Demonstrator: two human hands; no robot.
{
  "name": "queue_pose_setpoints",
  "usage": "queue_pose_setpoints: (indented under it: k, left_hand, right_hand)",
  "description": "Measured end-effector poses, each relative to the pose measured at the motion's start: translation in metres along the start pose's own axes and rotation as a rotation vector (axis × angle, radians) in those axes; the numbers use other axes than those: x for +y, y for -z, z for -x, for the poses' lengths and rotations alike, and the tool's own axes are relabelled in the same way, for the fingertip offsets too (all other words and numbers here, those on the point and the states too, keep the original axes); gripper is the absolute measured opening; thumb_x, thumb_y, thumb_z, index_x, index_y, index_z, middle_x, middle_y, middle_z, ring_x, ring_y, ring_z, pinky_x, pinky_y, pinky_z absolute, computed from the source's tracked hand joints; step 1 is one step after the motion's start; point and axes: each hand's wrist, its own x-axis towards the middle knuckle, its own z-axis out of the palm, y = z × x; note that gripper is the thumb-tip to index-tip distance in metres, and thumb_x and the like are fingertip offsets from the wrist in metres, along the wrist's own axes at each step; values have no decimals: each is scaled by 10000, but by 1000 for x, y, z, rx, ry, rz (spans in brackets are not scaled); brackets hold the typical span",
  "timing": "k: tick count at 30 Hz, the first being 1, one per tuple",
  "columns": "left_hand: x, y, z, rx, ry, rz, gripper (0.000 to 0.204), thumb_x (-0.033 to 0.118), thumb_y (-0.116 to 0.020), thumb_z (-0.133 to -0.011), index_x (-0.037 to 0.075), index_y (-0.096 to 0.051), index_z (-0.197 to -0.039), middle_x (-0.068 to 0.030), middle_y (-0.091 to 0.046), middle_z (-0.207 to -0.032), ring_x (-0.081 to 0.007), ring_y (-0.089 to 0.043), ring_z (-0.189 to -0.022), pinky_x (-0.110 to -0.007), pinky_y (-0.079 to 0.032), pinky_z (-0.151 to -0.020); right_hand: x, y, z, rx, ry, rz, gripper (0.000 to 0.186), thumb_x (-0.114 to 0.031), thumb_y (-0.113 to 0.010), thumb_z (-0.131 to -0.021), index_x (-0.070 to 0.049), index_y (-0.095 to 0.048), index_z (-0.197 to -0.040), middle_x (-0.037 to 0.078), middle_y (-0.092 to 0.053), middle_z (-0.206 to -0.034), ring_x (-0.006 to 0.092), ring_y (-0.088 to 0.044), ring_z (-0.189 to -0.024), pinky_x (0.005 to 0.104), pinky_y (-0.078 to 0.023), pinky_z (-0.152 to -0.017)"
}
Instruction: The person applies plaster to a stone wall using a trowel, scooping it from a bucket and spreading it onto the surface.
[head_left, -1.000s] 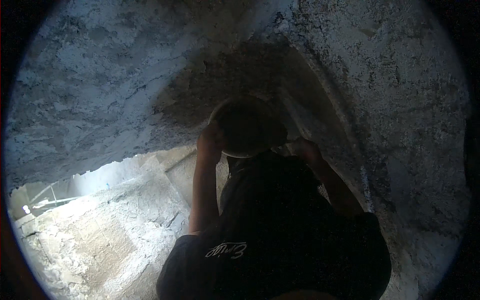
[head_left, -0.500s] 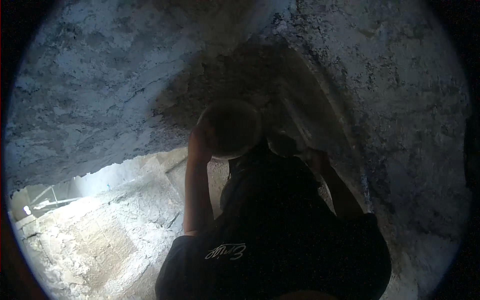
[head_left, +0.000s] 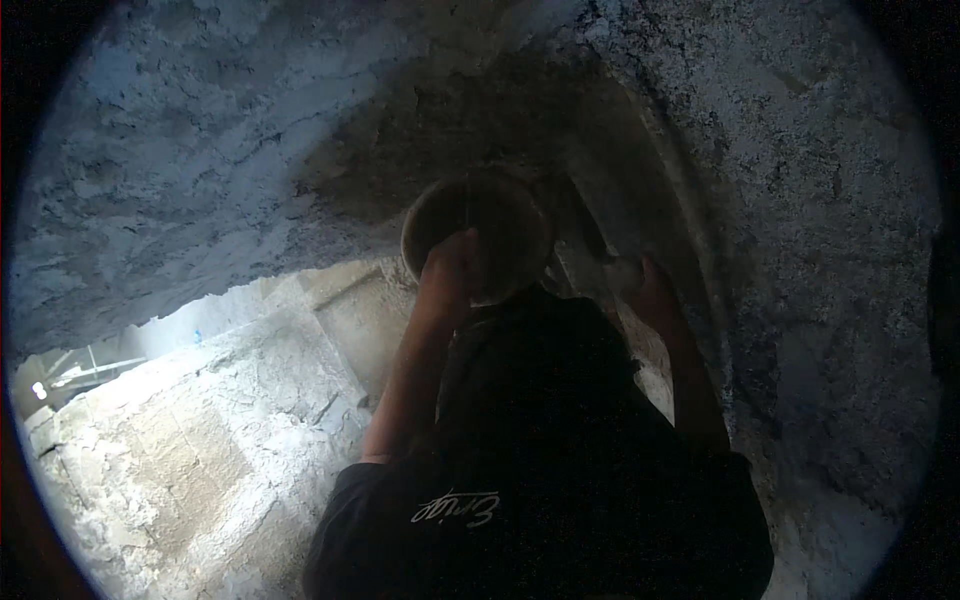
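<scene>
A round, shallow bowl [head_left: 520, 225] with a pale rim hangs before my body, its inside in deep shadow. My left hand [head_left: 455, 262] is closed in a fist over the bowl's near left part. A thin upright line shows above the fist, but what the fingers hold is too dark to make out. To the right, my right hand [head_left: 650, 287] is closed around the handle end of a trowel [head_left: 588, 218]. Its dark, narrow-looking blade points up and left, close to the bowl's right side. Shadow hides the fingertips.
A rough, grey plastered wall [head_left: 230, 150] spreads across the upper left, and another rough surface [head_left: 820, 220] stands at the right. A curved ridge [head_left: 685, 190] runs between them. Brightly lit, crusted ground [head_left: 180, 440] lies lower left, with pale bars [head_left: 90, 372] beyond.
My left hand has moved from the bowl's left rim to over its near part. The bowl has shifted up and right. My right hand has risen and the trowel's blade has turned upward.
</scene>
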Motion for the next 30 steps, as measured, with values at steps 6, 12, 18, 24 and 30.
queue_pose_setpoints:
  k: [6,12,18,24,30]
  left_hand:
    - [8,-20,5,-124,111,100,242,245,-461,-919,120,-461,-711,26,-374,-603,-98,-326,-517,-277,-295,-498]
    - [27,-31,17,-234,178,142,267,251,-444,-928,122,-425,-695,28,-361,-600,-100,-320,-534,-292,-283,-515]
    - [19,-37,17,-230,111,89,269,225,-427,-941,109,-421,-698,23,-355,-600,-109,-315,-532,-295,-269,-509]
    - [19,-39,26,-116,347,409,255,222,-430,-941,98,-449,-718,22,-372,-598,-121,-326,-522,-284,-287,-507]
    - [19,-36,30,16,285,299,288,207,-432,-943,73,-450,-689,-14,-424,-612,-135,-389,-539,-298,-337,-529]
  right_hand:
    - [-85,88,7,-210,-6,234,577,-306,-710,-776,-23,-484,-1225,195,-552,-1149,318,-556,-1049,418,-455,-878]
    - [-121,101,-7,-408,16,424,380,-113,-628,-812,-70,-558,-1183,127,-621,-1073,254,-606,-982,376,-471,-846]
    - [-124,77,-33,-232,375,693,384,-26,-567,-815,-115,-577,-1189,153,-615,-1037,279,-617,-936,377,-495,-822]
    - [-125,65,-36,-365,331,816,377,-13,-587,-767,-90,-595,-1136,145,-617,-1009,286,-607,-938,386,-494,-814]
    - [-139,68,-32,-404,287,777,287,-101,-622,-762,-39,-607,-1042,154,-623,-954,283,-616,-850,397,-496,-770]
